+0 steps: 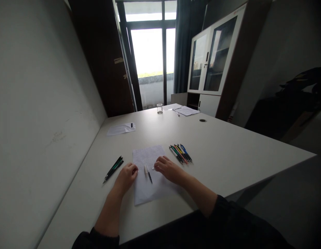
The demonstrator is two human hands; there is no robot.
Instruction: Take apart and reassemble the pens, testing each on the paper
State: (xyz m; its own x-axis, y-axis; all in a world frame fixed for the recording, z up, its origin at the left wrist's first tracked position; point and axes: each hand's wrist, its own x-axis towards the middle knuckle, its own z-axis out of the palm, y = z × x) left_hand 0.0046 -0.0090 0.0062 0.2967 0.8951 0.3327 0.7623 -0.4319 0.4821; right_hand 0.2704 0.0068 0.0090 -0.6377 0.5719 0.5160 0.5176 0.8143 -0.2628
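A lined sheet of paper (pixel 147 193) lies on the white table in front of me. On it rest a pale pen part (pixel 146 171) and a thin dark-ended pen part (pixel 150 177), side by side. My left hand (pixel 127 176) sits at the sheet's left edge with its fingers curled in; what they hold, if anything, is hidden. My right hand (pixel 168 168) is over the sheet's right side, its fingertips pinched on a small white piece (pixel 154 168).
Dark and green pens (pixel 113 169) lie left of the sheet, several coloured pens (pixel 180 154) to its right. Farther back are a paper with a small black item (pixel 121 129), a glass cup (pixel 159 108), more papers (pixel 186 110) and a round table hole (pixel 203 120).
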